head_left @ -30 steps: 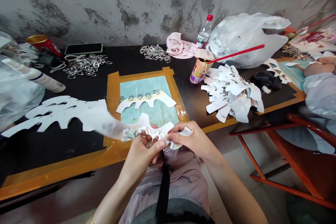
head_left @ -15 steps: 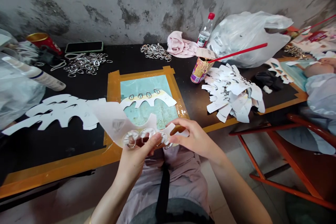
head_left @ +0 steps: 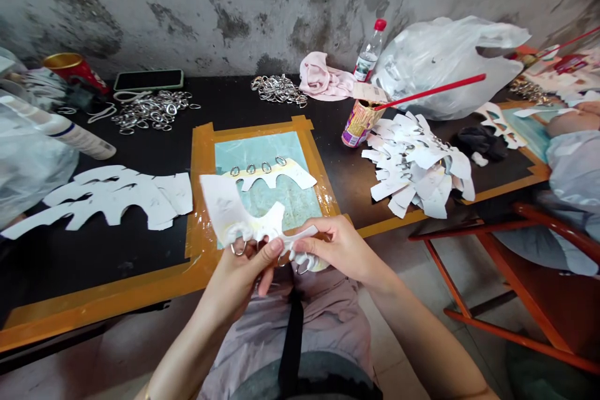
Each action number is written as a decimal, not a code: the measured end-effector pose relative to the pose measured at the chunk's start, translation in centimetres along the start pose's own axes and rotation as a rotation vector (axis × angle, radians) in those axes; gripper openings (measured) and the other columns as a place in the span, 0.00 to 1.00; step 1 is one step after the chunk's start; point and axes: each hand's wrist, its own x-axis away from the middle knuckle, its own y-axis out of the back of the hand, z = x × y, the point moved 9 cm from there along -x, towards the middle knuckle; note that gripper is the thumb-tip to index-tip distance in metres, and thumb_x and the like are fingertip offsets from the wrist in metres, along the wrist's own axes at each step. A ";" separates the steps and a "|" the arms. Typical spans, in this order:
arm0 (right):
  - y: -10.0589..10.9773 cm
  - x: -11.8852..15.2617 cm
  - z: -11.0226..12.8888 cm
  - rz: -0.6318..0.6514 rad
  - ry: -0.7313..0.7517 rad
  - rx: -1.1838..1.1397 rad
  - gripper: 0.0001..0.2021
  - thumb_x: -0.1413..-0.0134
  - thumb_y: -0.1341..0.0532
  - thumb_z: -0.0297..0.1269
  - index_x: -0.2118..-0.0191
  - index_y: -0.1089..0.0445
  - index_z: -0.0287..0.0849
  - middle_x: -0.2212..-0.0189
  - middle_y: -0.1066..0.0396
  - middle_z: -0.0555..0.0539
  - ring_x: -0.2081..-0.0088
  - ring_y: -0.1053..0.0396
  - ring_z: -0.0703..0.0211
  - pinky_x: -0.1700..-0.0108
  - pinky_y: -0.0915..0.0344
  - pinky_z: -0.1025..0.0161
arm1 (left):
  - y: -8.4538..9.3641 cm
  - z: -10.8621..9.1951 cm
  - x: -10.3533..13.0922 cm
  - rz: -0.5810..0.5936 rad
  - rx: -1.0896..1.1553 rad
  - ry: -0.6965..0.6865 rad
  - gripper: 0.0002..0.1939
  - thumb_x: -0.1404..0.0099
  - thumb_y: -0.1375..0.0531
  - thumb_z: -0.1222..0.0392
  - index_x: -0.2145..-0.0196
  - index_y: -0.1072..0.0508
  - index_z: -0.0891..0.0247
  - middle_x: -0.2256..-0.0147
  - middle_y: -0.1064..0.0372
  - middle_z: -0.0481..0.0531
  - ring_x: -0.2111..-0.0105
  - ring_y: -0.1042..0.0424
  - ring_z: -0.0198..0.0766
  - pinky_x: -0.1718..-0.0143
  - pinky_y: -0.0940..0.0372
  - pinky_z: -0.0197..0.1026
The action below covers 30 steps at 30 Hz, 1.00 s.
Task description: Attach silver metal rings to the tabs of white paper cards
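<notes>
Between my hands, above the table's front edge, is a white scalloped strip [head_left: 220,203] with several metal rings looped along its folded lower side. My left hand [head_left: 244,275] pinches its middle with the thumb on top, close to one of the rings [head_left: 239,247]. On the strip's right part, my right hand [head_left: 340,247] is closed, thumb against fingers. Behind them a second white scalloped strip [head_left: 293,174] lies on the pale blue sheet [head_left: 255,145], with several rings resting along its yellowish edge. Parts of the held strip are hidden by my fingers.
White cut strips [head_left: 117,200] lie at left, and finished-looking ringed strips [head_left: 422,169] are heaped at right. Ring piles [head_left: 150,111] sit behind. A can with a red stick [head_left: 359,125], a bottle [head_left: 370,50] and a plastic bag [head_left: 450,69] stand back right. Another person's sleeve [head_left: 574,156] shows at right.
The held strip's raised left end has swung to the right and turned more upright. My right hand has shifted slightly lower along the strip, its fingers closing in.
</notes>
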 end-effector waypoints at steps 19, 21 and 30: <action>0.3 0.5 2.1 0.061 0.134 0.318 0.12 0.47 0.35 0.45 0.68 0.27 0.39 0.75 0.32 0.50 0.73 0.39 0.65 0.72 0.44 0.68 | -0.8 -0.2 0.1 -0.031 -0.141 -0.144 0.24 0.38 0.37 0.48 0.82 0.38 0.65 0.88 0.48 0.43 0.85 0.51 0.26 0.80 0.52 0.33; -0.4 0.7 1.9 0.126 0.109 0.270 0.12 0.45 0.37 0.44 0.70 0.29 0.39 0.75 0.33 0.50 0.73 0.40 0.65 0.73 0.45 0.69 | -1.3 0.4 0.2 -0.004 -0.022 -0.075 0.22 0.40 0.36 0.48 0.80 0.37 0.65 0.88 0.49 0.41 0.86 0.54 0.25 0.80 0.51 0.33; -1.1 1.2 -1.5 0.177 -0.089 -0.203 0.14 0.47 0.35 0.45 0.71 0.33 0.38 0.77 0.34 0.51 0.76 0.39 0.67 0.75 0.45 0.70 | -2.8 1.1 0.8 0.209 0.040 0.100 0.23 0.41 0.37 0.43 0.77 0.36 0.65 0.87 0.50 0.42 0.83 0.52 0.27 0.77 0.49 0.33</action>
